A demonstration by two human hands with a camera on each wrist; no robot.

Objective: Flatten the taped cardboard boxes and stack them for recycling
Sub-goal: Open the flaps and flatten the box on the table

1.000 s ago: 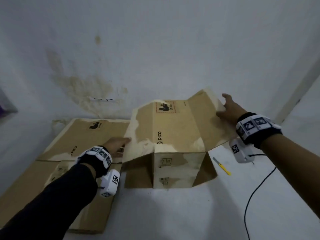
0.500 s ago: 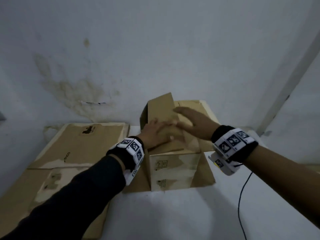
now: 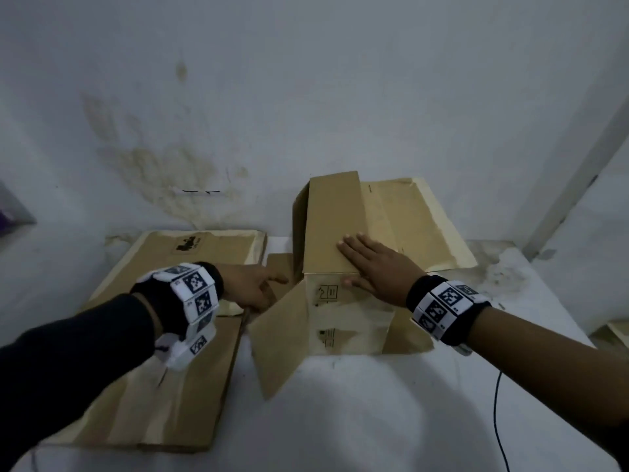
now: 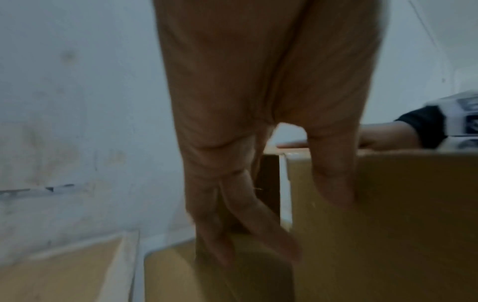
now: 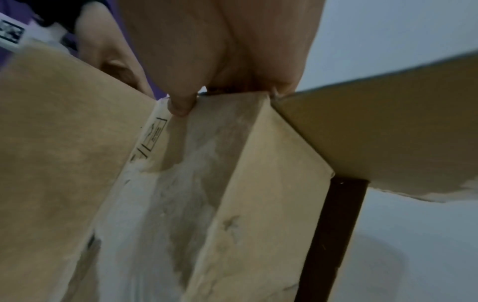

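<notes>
White wall [image 3: 340,80] fills the back, marked by a brownish stain [image 3: 163,165] and a small dark crack [image 3: 199,191] at its left. White surface [image 3: 374,420] below, possibly a table or floor. Pale vertical trim [image 3: 585,178] slants up at right. Thin black cable [image 3: 498,413] lies bottom right. Light dim, bluish.

Tan box [image 3: 335,233]; black-white checkered wristbands [image 3: 442,306]; white wall [image 3: 306,80].

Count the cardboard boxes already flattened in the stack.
2 visible: one far flattened box by the wall, one near flattened box under the left forearm. More may lie beneath. The standing box is not flat.
</notes>
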